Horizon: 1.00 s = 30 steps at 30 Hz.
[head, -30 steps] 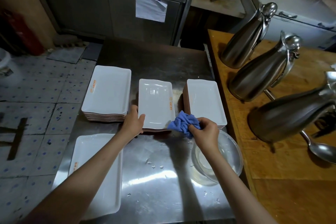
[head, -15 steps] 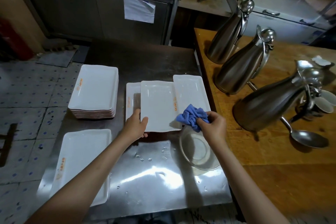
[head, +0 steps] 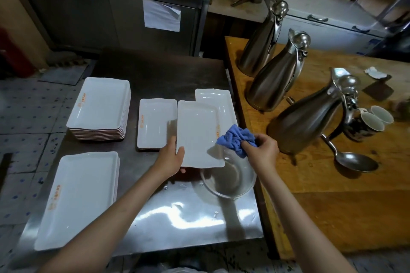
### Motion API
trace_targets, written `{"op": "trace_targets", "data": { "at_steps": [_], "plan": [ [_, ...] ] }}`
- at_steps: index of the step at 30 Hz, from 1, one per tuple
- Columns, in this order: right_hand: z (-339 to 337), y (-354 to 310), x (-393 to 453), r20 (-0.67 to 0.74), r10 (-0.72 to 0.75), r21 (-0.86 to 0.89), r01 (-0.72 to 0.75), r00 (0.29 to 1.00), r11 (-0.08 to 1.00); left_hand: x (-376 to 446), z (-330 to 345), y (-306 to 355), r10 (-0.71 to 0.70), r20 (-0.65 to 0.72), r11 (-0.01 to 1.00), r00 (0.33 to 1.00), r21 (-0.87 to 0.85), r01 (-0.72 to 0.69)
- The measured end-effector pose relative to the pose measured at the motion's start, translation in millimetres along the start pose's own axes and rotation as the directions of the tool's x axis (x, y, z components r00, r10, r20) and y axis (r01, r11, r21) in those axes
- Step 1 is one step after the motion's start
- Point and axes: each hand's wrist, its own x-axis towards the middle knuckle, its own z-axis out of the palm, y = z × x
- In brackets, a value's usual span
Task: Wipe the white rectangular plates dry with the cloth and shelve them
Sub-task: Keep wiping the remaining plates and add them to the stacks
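Since half a second ago you have lifted the white plate point(head: 198, 133) further toward yourself and to the right, so the plate point(head: 156, 123) beneath it, then mostly hidden, now lies almost fully in sight on the steel table point(head: 188, 217). The held plate now overlaps the right-hand plate point(head: 216, 99) and hangs over the far rim of the glass bowl point(head: 230, 180).

Going left to right: a tall stack of plates point(head: 99, 108) stands at the far left of the table, and a low stack point(head: 77, 199) sits nearer you, just beside your left forearm. Your left hand point(head: 169, 158) grasps the held plate at its near left corner, thumb on top, fingers underneath. Your right hand point(head: 261, 150) is clenched round the bunched blue cloth point(head: 236, 137), which touches the plate's right edge by its orange mark.

The bowl sits directly under your right hand and the plate's near corner, close in the way of any lowering there. Further right, on the wooden counter point(head: 332, 195), three steel jugs point(head: 279, 77) stand in a row, the nearest just beside your right hand; a ladle point(head: 352, 162) and two mugs point(head: 370, 122) lie beyond.
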Motion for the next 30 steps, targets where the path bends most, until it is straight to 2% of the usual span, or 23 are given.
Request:
{"op": "trace_targets", "data": {
  "at_steps": [8,17,24,26,30],
  "plan": [
    [-12,15,6,-0.002,0.016,-0.028,-0.016,1.000,0.999,-1,18,4,0.076,-0.065,0.984,0.995,0.165,-0.065],
    [-17,22,7,0.025,0.040,-0.031,-0.039,0.999,0.999,-5,29,6,0.160,-0.149,0.916,0.976,0.390,-0.091],
    [-18,22,3,0.044,0.032,-0.032,-0.030,0.999,0.999,-11,33,9,0.316,-0.206,0.789,0.926,0.599,-0.137],
    [-20,23,2,0.047,0.026,-0.031,-0.025,0.999,0.999,-13,33,9,0.404,-0.186,0.734,0.896,0.650,-0.197],
    [-21,26,1,0.058,0.033,-0.016,-0.032,0.998,0.999,-15,29,11,0.472,-0.174,0.670,0.864,0.708,-0.223]
  ]
}}
